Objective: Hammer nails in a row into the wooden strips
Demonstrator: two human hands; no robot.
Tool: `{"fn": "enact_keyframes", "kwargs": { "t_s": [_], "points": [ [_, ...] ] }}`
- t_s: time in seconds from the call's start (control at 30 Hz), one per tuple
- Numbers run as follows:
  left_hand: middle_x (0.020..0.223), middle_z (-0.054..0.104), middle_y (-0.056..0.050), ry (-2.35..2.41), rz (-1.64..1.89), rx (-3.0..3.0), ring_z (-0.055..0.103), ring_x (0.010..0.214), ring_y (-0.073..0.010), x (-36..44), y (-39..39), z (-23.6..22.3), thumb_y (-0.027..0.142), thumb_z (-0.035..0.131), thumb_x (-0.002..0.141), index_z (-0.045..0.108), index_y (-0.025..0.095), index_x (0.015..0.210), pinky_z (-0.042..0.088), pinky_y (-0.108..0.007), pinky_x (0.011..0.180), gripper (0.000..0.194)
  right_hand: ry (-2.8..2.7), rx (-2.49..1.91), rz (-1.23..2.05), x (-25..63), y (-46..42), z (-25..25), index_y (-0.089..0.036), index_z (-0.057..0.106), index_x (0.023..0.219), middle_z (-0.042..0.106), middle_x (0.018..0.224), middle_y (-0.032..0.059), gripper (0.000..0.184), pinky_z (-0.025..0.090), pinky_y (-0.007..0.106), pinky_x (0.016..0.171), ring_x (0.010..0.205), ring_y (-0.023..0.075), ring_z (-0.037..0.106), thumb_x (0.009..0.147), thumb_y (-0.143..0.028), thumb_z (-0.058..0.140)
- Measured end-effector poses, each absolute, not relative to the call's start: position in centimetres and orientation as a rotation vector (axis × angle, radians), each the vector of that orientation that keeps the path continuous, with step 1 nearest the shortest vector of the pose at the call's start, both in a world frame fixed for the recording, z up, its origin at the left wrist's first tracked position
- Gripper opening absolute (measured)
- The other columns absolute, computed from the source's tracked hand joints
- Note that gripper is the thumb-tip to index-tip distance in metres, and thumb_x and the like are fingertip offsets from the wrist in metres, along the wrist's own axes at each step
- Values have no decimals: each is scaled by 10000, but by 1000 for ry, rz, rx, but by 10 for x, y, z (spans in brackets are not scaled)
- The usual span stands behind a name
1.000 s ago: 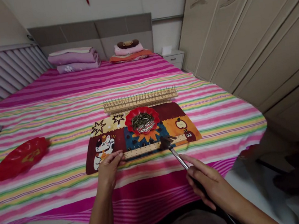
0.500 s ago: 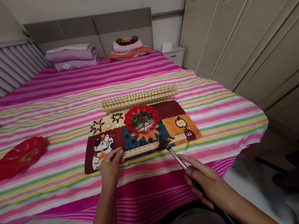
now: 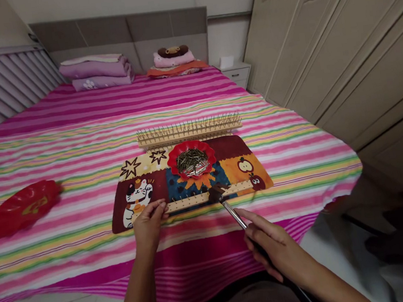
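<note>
My right hand is closed around the handle of a hammer. The dark hammer head is over the middle of a narrow wooden strip, hiding part of it. Nails stand upright in the strip left of the head, while holes dot its right part. Near the strip's left end, my left hand pinches it, fingertips together; whether a nail is between them I cannot make out. Beyond the strip, a red scalloped bowl full of loose nails rests on a patterned mat.
Behind the bowl, stacked wooden strips bristle with upright nails. A red tray lies at the left on the striped bedspread. Folded bedding is by the headboard. A wardrobe stands along the right.
The hammer head has shifted slightly left along the strip, and my right hand has moved left with it. My left hand stays at the same part of the strip. The camera view has shifted slightly.
</note>
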State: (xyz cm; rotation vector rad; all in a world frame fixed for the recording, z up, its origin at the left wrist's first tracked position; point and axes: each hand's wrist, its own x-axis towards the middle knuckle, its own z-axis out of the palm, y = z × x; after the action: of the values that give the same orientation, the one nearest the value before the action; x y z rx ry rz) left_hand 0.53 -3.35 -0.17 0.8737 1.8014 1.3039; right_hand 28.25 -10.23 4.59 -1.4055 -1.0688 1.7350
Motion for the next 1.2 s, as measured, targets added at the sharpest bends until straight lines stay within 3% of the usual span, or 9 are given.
{"fn": "enact_keyframes", "kwargs": {
  "t_s": [0.3,0.53,0.73,0.97,1.2],
  "points": [
    [751,695,-9,1941,1207,1121,578,600,-140,7,-36,-7,498,617,649,712,224,841,486,-273,642,348,-1231,-1341,1759,270,-93,56,-255,390,1413,497,658,-69,581,221,137,249,318,32,308,862,-421,470],
    [819,710,-23,2039,1190,1316,622,824,-200,10,-35,-9,395,594,691,700,245,740,472,-307,807,191,-1407,-1265,1771,228,-67,83,-237,477,1366,454,580,-76,472,272,137,343,398,54,381,904,-224,381],
    [819,693,-36,2081,1161,1432,618,819,-197,13,-35,-14,357,557,738,690,233,751,461,-294,777,182,-1541,-1268,1782,205,-51,77,-251,475,1360,436,567,-89,477,278,138,333,354,43,352,907,-151,363],
    [743,656,-35,2171,1062,1489,599,753,-186,13,-34,-12,352,550,740,641,227,664,438,-275,710,172,-1715,-1178,1723,192,-41,62,-268,540,1292,468,569,-76,457,342,162,397,412,66,425,893,-127,369],
    [888,690,-50,2124,1052,1595,609,806,-207,0,-40,-13,437,548,738,680,224,908,472,-306,756,303,-1658,-1075,1676,232,-67,71,-244,490,1348,421,570,-83,466,321,170,436,446,63,377,912,-136,369]
  ]
}}
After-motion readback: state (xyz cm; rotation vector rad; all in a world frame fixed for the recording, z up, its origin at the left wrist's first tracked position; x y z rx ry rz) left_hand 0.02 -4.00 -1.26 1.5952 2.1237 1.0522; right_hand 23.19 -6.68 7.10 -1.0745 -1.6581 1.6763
